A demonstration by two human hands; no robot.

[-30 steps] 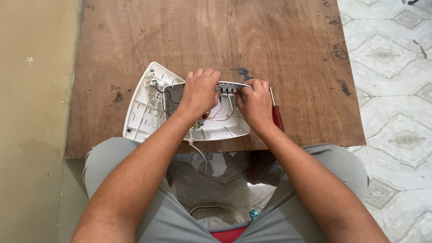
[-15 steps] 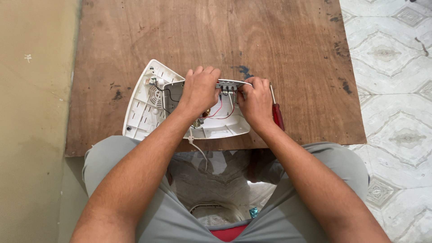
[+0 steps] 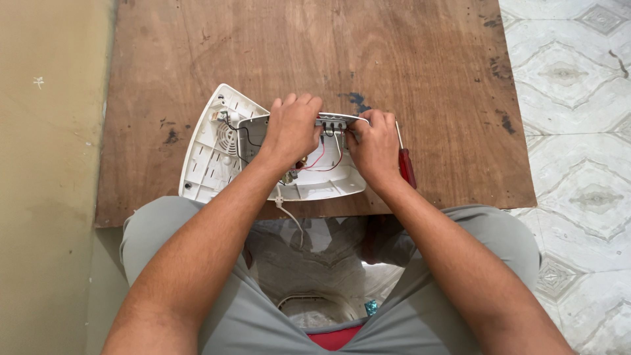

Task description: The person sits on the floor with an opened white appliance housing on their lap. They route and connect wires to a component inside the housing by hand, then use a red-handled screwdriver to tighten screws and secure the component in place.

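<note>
An opened white plastic appliance housing (image 3: 213,148) lies on a brown wooden board (image 3: 296,52), with red, black and white wires (image 3: 325,158) showing inside. My left hand (image 3: 292,128) grips the upper edge of the housing's inner part. My right hand (image 3: 374,148) pinches a small grey terminal strip (image 3: 332,121) at the housing's top right. A red-handled screwdriver (image 3: 406,164) lies on the board just right of my right hand, partly hidden by it.
The board rests on the floor in front of my knees in grey trousers. Patterned white tiles (image 3: 578,98) lie to the right, a plain beige floor (image 3: 46,164) to the left. A white cord (image 3: 289,213) hangs off the board's near edge.
Both hands stay on the housing with only slight finger shifts at the terminal strip. The housing has not visibly moved.
</note>
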